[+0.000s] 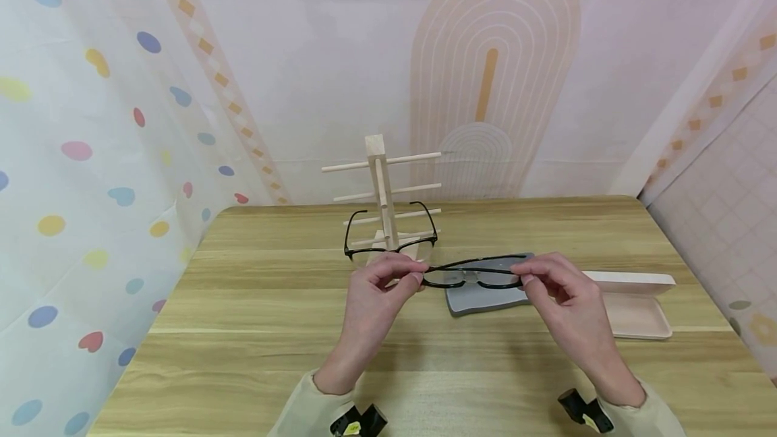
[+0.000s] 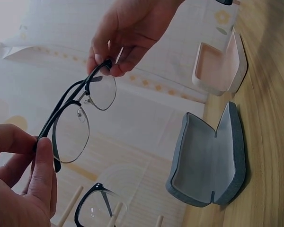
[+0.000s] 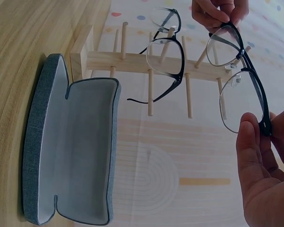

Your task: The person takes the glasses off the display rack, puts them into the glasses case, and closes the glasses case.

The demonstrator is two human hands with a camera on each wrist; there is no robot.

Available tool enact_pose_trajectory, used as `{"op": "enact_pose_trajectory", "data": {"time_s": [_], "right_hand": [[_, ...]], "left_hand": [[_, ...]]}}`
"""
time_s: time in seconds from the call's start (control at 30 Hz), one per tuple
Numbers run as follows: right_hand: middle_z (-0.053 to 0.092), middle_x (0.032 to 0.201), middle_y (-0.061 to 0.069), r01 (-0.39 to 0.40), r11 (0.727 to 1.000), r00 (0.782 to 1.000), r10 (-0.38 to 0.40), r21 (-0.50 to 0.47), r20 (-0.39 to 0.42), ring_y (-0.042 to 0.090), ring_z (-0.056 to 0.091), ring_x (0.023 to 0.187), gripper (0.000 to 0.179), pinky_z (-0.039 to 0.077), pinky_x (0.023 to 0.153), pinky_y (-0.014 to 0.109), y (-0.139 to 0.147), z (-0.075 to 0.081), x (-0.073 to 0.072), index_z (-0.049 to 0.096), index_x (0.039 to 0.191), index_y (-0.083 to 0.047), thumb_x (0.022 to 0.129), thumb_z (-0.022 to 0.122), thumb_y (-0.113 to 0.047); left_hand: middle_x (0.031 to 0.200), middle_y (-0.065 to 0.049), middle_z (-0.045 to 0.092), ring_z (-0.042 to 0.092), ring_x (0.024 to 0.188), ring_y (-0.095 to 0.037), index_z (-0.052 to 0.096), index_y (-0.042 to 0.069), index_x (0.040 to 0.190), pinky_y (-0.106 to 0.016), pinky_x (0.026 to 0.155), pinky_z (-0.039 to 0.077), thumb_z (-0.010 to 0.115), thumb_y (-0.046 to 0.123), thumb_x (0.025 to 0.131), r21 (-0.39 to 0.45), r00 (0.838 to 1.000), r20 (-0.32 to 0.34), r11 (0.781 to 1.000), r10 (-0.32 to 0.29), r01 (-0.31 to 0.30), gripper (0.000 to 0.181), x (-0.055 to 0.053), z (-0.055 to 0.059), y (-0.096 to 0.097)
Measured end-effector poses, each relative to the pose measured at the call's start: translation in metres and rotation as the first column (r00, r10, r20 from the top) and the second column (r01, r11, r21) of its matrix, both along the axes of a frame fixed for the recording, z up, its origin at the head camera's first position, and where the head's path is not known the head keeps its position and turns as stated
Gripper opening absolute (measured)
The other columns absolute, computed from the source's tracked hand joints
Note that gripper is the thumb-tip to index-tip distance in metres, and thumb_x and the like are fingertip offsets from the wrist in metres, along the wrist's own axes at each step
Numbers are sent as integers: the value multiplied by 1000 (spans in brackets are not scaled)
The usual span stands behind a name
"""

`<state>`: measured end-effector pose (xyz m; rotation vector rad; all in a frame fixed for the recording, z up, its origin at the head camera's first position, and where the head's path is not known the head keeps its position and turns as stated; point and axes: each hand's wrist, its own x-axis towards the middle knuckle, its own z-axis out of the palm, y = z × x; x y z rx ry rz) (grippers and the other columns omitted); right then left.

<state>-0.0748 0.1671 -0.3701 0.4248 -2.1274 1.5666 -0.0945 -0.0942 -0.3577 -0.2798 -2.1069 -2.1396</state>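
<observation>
Both hands hold one pair of black half-rim eyeglasses (image 1: 470, 270) in the air over the table, its temples folded in. My left hand (image 1: 379, 295) pinches one end of the frame between thumb and fingers; my right hand (image 1: 567, 302) pinches the opposite end. Below and beyond the glasses lies an open grey eyeglass case (image 1: 479, 302), partly hidden by them in the head view. In the right wrist view, its pale lining (image 3: 87, 146) shows nothing inside. A second pair of black-framed eyeglasses (image 3: 182, 61) hangs on the wooden display stand, temples spread.
The wooden stand (image 1: 375, 147) with several pegs rises at the table's back, just beyond the left hand. An open pale pink case (image 1: 637, 319) sits right of the grey case, beside the right hand. A patterned curtain (image 1: 328, 52) hangs behind the wooden table (image 1: 231, 302).
</observation>
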Motion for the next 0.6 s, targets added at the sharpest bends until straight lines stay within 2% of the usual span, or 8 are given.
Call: {"op": "enact_pose_trajectory", "data": {"time_s": [0.3,0.6], "right_hand": [[68,100,2,4,1000,1000,-4,-3,19,10,69,84,24,54,69,15,1,0,1,77,103,-5,95,63,13],[58,119,1,39,999,998,-40,8,57,8,66,86,18,54,71,14,2,0,0,76,101,0,95,64,11]], "left_hand": [[104,-12,67,71,83,-17,80,-1,96,-32,79,62,69,-6,88,-32,1000,26,999,-3,3,15,1,-1,0],[103,-13,68,72,83,-16,80,-2,96,-33,79,63,68,-7,88,-37,1000,20,999,-14,14,16,0,-3,2]]}}
